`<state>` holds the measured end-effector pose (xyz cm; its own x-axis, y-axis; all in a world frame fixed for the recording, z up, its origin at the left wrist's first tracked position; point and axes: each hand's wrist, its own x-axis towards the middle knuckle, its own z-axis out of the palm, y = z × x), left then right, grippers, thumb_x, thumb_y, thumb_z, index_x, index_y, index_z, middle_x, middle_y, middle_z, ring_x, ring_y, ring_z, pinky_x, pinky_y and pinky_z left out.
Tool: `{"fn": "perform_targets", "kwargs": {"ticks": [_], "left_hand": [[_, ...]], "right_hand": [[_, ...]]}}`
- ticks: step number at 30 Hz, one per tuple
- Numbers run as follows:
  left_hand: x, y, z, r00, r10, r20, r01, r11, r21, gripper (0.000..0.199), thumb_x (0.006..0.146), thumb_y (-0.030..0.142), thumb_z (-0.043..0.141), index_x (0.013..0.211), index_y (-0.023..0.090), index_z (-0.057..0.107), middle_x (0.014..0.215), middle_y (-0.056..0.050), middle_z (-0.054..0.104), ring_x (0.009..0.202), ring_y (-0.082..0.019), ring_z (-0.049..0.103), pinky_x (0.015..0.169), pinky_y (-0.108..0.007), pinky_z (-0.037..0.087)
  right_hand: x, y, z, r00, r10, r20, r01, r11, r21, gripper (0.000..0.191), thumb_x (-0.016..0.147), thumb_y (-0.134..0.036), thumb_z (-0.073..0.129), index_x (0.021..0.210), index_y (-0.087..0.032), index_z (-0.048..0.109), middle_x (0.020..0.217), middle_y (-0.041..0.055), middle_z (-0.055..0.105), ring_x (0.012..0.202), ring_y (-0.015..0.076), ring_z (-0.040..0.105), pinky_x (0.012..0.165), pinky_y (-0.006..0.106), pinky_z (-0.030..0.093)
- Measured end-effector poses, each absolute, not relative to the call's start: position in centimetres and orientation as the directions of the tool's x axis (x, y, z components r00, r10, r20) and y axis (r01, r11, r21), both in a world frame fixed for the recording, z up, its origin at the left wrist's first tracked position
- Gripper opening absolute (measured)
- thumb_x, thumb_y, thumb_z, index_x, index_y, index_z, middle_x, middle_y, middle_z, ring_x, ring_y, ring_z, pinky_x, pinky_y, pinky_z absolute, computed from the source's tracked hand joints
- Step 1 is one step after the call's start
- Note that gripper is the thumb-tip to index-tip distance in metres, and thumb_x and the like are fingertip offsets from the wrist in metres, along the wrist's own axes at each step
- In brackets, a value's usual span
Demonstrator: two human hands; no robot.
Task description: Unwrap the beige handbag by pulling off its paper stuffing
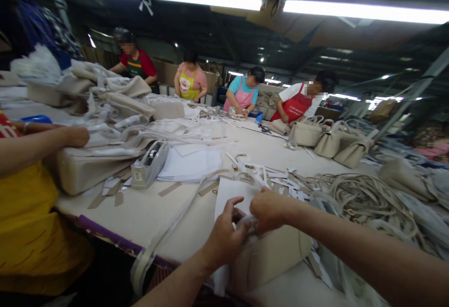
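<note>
My left hand (224, 237) pinches a sheet of white paper (233, 202) near its lower edge. My right hand (270, 211) grips the crumpled white paper at the top of a beige leather handbag (270, 260), which lies on its side under both hands. The paper runs from between my hands down past the bag's near end. A long beige strap (175, 220) lies on the table to the left of my hands. Part of the bag's opening is hidden behind my hands.
A grey tape dispenser (149, 164) and a white paper stack (189, 164) stand ahead. Coiled beige straps (368, 199) and paper scraps lie right. Several beige handbags line the long table (140, 218). A co-worker's arm (42, 143) rests on a bag at left; others work beyond.
</note>
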<state>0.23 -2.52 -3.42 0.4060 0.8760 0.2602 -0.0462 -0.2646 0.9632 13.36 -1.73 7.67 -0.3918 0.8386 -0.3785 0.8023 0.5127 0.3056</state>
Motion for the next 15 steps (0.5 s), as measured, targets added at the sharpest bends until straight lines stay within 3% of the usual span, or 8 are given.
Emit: {"fn": "perform_targets", "kwargs": {"ticks": [2, 4, 6, 8, 11, 13, 15], "left_hand": [[0.2, -1.8, -3.2, 0.4, 0.909, 0.115, -0.127, -0.069, 0.989, 0.046, 0.076, 0.022, 0.057, 0.119, 0.018, 0.041, 0.07, 0.004, 0.054, 0.064, -0.011, 0.051, 0.062, -0.023, 0.04], [-0.2, -1.2, -3.3, 0.4, 0.915, -0.044, -0.222, 0.144, 0.964, 0.047, 0.073, 0.022, 0.058, 0.118, 0.017, 0.043, 0.067, 0.005, 0.05, 0.058, -0.009, 0.048, 0.057, -0.021, 0.037], [-1.1, -0.8, -3.6, 0.435, 0.892, -0.12, -0.327, 0.281, 0.902, 0.048, 0.072, 0.024, 0.059, 0.117, 0.017, 0.045, 0.069, 0.003, 0.054, 0.061, -0.01, 0.052, 0.062, -0.023, 0.04], [-2.5, -0.6, -4.5, 0.444, 0.89, -0.108, -0.389, 0.3, 0.871, 0.045, 0.072, 0.029, 0.06, 0.114, 0.017, 0.049, 0.081, -0.002, 0.062, 0.076, -0.015, 0.058, 0.076, -0.028, 0.044], [-5.2, -0.6, -6.6, 0.258, 0.954, -0.151, -0.316, 0.232, 0.92, 0.044, 0.071, 0.042, 0.063, 0.107, 0.018, 0.056, 0.107, -0.007, 0.063, 0.105, -0.022, 0.055, 0.096, -0.035, 0.037], [-6.7, -0.8, -8.2, 0.091, 0.972, -0.217, -0.222, 0.232, 0.947, 0.051, 0.067, 0.051, 0.063, 0.107, 0.02, 0.058, 0.118, -0.008, 0.06, 0.115, -0.024, 0.05, 0.101, -0.036, 0.033], [-7.5, -1.1, -9.5, 0.028, 0.951, -0.309, -0.21, 0.308, 0.928, 0.058, 0.062, 0.059, 0.064, 0.105, 0.02, 0.059, 0.118, -0.009, 0.06, 0.115, -0.025, 0.05, 0.1, -0.037, 0.036]], "right_hand": [[14.8, -1.1, 8.3, -0.469, 0.856, -0.217, 0.812, 0.515, 0.275, 0.045, 0.055, -0.041, 0.073, 0.093, -0.018, 0.067, 0.097, 0.0112, 0.068, 0.095, 0.0279, 0.059, 0.092, 0.046, 0.036], [17.4, -0.8, 8.8, -0.484, 0.875, -0.017, 0.854, 0.477, 0.207, 0.073, 0.052, -0.044, 0.074, 0.119, -0.022, 0.054, 0.124, 0.0111, 0.056, 0.114, 0.03, 0.048, 0.099, 0.051, 0.029], [20.9, -0.8, 8.6, -0.357, 0.925, 0.127, 0.931, 0.342, 0.124, 0.075, 0.062, -0.044, 0.067, 0.13, -0.026, 0.041, 0.134, 0.0089, 0.047, 0.121, 0.0286, 0.043, 0.1, 0.052, 0.028], [24.7, -1.4, 7.2, -0.12, 0.966, 0.228, 0.993, 0.118, 0.025, 0.06, 0.074, -0.046, 0.055, 0.129, -0.023, 0.044, 0.132, 0.0104, 0.049, 0.12, 0.0291, 0.045, 0.098, 0.052, 0.033], [29.4, -2.9, 3.3, 0.203, 0.963, 0.18, 0.952, -0.151, -0.265, 0.063, 0.075, -0.054, 0.047, 0.123, -0.014, 0.05, 0.12, 0.0156, 0.058, 0.11, 0.0297, 0.054, 0.094, 0.047, 0.041], [31.0, -3.7, 0.5, 0.3, 0.951, 0.076, 0.863, -0.236, -0.447, 0.065, 0.073, -0.059, 0.044, 0.117, -0.012, 0.056, 0.113, 0.0141, 0.063, 0.105, 0.0289, 0.058, 0.093, 0.043, 0.044], [31.2, -4.1, -1.5, 0.331, 0.944, 0.003, 0.778, -0.27, -0.568, 0.063, 0.071, -0.061, 0.043, 0.11, -0.015, 0.062, 0.113, 0.0103, 0.064, 0.109, 0.0289, 0.056, 0.096, 0.042, 0.043]]}}
